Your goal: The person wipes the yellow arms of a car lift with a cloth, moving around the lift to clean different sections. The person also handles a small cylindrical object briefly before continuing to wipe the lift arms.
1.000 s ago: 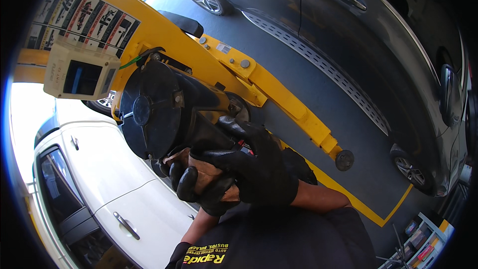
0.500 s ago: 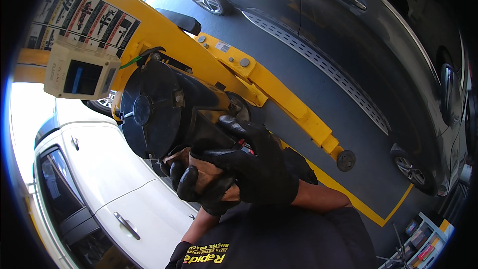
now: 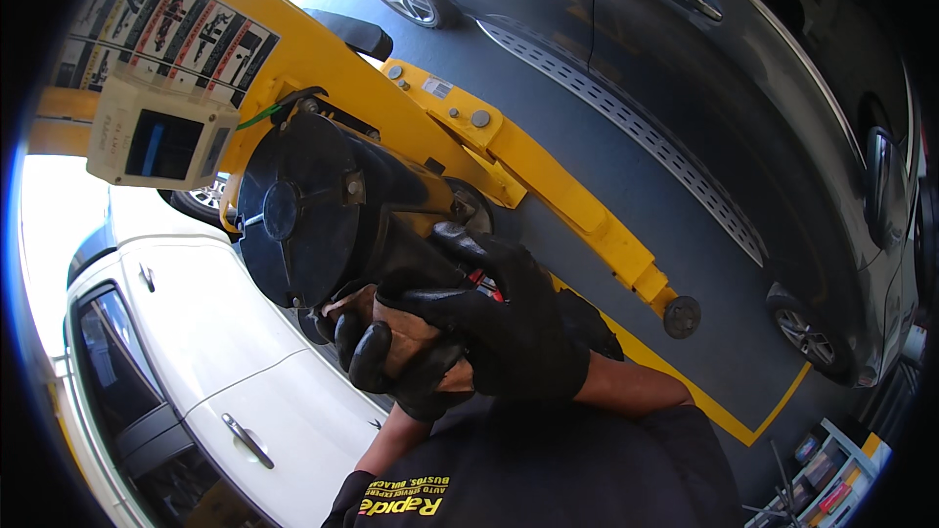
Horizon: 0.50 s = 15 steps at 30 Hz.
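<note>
Both my hands wear black gloves and meet in front of my chest, just below a large black cylinder [image 3: 284,210] with a round end cap. My left hand [image 3: 367,357] is closed round a crumpled brown rag [image 3: 403,334], its curled fingertips toward the cylinder. Across the rag's upper edge lie fingers of my right hand [image 3: 523,318], bent and pressed in close to the left. A small red part [image 3: 485,284] shows between the right thumb and fingers; the rest of it is hidden, so its kind does not show.
The cylinder sits beside a yellow lift post [image 3: 323,68] carrying a beige control box [image 3: 156,142]. A yellow lift arm [image 3: 567,200] slants right to a round pad [image 3: 681,316]. A dark car [image 3: 704,88] stands right, a white car [image 3: 235,352] left. Shelved items [image 3: 831,479] fill the lower right.
My right hand has shifted very slightly, and a little more of the red part shows. The left hand and the rag stay nearly where they were.
</note>
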Available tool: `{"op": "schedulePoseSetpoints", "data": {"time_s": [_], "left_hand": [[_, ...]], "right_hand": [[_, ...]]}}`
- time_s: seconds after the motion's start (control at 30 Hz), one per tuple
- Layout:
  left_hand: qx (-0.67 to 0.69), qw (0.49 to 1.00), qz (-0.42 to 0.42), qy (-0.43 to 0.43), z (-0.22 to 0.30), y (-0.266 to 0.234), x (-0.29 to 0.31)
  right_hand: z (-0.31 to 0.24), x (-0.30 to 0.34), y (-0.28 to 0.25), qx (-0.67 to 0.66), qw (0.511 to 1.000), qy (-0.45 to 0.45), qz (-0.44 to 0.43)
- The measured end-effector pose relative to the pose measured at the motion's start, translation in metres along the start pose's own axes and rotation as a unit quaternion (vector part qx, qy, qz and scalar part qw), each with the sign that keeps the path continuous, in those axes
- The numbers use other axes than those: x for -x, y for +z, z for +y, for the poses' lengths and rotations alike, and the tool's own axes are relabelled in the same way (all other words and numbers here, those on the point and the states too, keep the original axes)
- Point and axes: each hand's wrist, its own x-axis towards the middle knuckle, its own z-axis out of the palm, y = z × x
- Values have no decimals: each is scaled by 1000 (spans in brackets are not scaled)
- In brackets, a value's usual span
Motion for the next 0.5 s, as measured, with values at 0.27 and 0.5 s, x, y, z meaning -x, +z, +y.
{"op": "schedulePoseSetpoints", "data": {"time_s": [0.27, 0.5], "left_hand": [[3, 1000, 3, -19, -2, 1, -4], [8, 1000, 2, -24, -3, 5, -5]], "right_hand": [[0, -2, -1, -6, 1000, -7, 9], [-1, -6, -4, -38, 999, 4, 8]]}}
